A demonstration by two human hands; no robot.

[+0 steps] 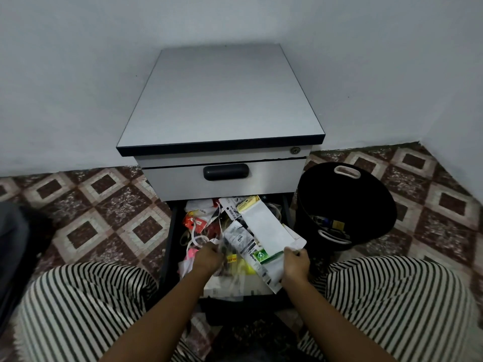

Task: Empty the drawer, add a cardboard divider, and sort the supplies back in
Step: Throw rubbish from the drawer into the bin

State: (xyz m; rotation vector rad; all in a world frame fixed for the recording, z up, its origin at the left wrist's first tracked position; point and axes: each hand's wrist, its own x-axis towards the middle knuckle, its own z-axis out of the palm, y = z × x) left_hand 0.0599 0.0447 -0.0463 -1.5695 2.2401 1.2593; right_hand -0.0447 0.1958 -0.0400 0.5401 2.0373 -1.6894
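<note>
**A:** Both hands are in the open black bottom drawer! The right hand pinches one long white flat pouch by its near end.

**B:** Its long axis runs away from the person, yellow tip towards the grey metal cabinet. The left hand curls round clear plastic wrapping amid the clutter. One round black plastic bucket stands right of the drawer.

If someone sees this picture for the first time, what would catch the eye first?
The open dark drawer low in the grey cabinet, crammed with colourful packets, strikes first. The right hand pinches a long white paper packet; the left hand grips clear plastic wrapping. A round black tub stands right of it.
</note>
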